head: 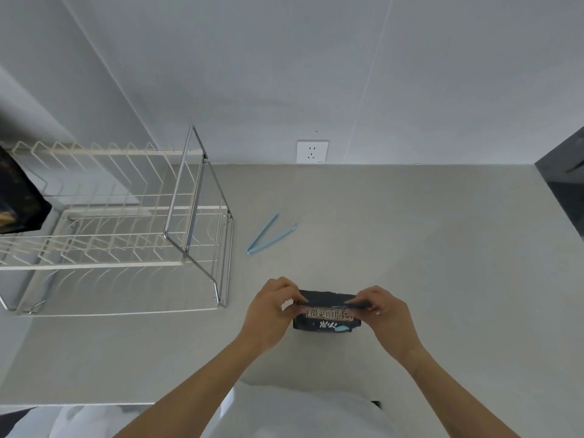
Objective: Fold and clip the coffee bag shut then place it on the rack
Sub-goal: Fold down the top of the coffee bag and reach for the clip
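A black coffee bag (325, 322) with gold lettering stands on the grey counter close to me. My left hand (268, 311) pinches the left end of its top edge, and my right hand (384, 311) pinches the right end, with the top bent over between them. A light blue bag clip (268, 233) lies open in a V shape on the counter beyond the bag, untouched. The white wire rack (110, 222) with a chrome frame stands at the left.
Another dark bag (19, 197) sits at the rack's far left end. A wall socket (313, 151) is on the back wall. A dark appliance (565, 184) fills the right edge. The grey counter (410, 232) spreads out between the rack and the appliance.
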{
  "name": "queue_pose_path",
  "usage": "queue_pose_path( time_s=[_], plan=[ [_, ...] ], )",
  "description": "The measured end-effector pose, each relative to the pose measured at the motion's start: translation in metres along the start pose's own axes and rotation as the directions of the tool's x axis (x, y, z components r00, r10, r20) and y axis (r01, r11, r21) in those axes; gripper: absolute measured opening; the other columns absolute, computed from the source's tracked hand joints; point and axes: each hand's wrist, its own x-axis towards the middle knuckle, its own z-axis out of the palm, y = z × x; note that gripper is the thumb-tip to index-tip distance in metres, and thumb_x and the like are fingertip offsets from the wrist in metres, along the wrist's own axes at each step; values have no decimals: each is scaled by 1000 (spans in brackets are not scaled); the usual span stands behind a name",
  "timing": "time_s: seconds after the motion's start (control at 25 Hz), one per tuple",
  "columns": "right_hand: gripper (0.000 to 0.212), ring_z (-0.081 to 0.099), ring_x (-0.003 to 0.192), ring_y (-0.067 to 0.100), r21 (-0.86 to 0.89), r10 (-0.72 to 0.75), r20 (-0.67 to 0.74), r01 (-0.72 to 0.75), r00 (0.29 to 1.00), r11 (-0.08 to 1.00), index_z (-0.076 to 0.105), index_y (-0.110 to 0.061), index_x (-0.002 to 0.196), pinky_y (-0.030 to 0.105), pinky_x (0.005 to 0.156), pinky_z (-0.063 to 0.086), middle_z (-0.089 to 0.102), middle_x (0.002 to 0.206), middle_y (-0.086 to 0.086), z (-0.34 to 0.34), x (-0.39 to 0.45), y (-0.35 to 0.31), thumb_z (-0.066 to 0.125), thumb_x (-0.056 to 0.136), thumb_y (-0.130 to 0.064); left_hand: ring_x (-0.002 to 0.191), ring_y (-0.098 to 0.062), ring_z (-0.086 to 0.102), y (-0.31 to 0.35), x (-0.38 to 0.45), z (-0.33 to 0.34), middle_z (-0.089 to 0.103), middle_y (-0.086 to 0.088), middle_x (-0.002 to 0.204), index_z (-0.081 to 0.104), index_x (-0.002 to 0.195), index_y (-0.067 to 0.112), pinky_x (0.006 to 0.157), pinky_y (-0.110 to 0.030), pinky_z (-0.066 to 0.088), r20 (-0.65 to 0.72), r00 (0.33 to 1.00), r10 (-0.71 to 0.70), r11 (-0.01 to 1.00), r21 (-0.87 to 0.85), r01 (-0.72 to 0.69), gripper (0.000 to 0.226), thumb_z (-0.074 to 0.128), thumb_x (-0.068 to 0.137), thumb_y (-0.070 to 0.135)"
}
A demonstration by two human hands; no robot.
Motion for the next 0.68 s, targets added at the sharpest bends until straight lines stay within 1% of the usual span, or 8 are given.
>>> queue_pose_path(
  time_s=[0.08,0.12,0.24,0.32,0.44,0.52,0.6,0.68],
  plan=[
    [29,62,83,10,-57,-33,45,36,998,998,75,-38,72,16,70,47,67,83,-13,4,-11,0,80,73,-10,89,-7,54,-6,-17,-1,61,17,89,73,80,21,74,-29,49,4,1000,-7,1000,-14,7,13,79,76,11],
    [27,62,83,8,-90,-47,65,53,997,995,75,-38,74,16,70,46,67,82,-13,7,-16,0,80,74,-11,89,-8,54,-8,-24,-2,62,14,89,74,80,21,74,-30,49,8,1000,-13,1000,-12,13,13,79,76,10],
    [18,59,83,8,-166,-47,135,69,990,984,76,-31,80,26,73,48,66,85,-11,15,-26,1,78,77,-13,88,-8,54,-12,-36,-2,62,13,87,75,81,21,74,-32,50,33,998,-56,998,-11,57,11,79,77,11],
    [17,58,85,7,-183,-47,142,73,989,980,76,-30,83,25,73,47,65,87,-11,17,-28,0,77,78,-14,89,-9,55,-12,-38,-3,62,13,88,75,83,21,75,-32,50,51,995,-84,996,-10,85,10,78,78,13],
    [19,53,91,3,-252,-109,123,137,986,958,76,-36,90,20,75,46,62,89,-19,19,-26,-4,79,77,-22,89,-10,53,-14,-34,-6,63,10,90,74,86,24,73,-30,49,51,998,-31,997,78,27,10,77,79,18],
    [18,50,90,3,-312,-135,152,177,979,933,76,-39,90,21,75,46,60,87,-23,23,-21,-8,79,76,-28,90,-9,51,-12,-31,-5,62,12,91,73,88,29,71,-29,49,78,997,23,989,142,-34,10,77,79,25],
    [16,49,89,3,-325,-117,195,177,974,929,76,-40,89,21,75,44,59,84,-25,30,-17,-11,78,76,-31,92,-11,49,-7,-28,-1,62,12,92,73,90,33,68,-28,49,107,992,71,975,203,-91,14,77,76,32],
    [16,49,88,2,-290,-92,196,147,976,946,77,-40,88,18,74,41,60,83,-24,33,-14,-9,79,76,-30,91,-15,48,-4,-24,6,63,9,88,75,89,34,71,-29,47,81,992,97,973,204,-112,16,80,73,33]
  ],
)
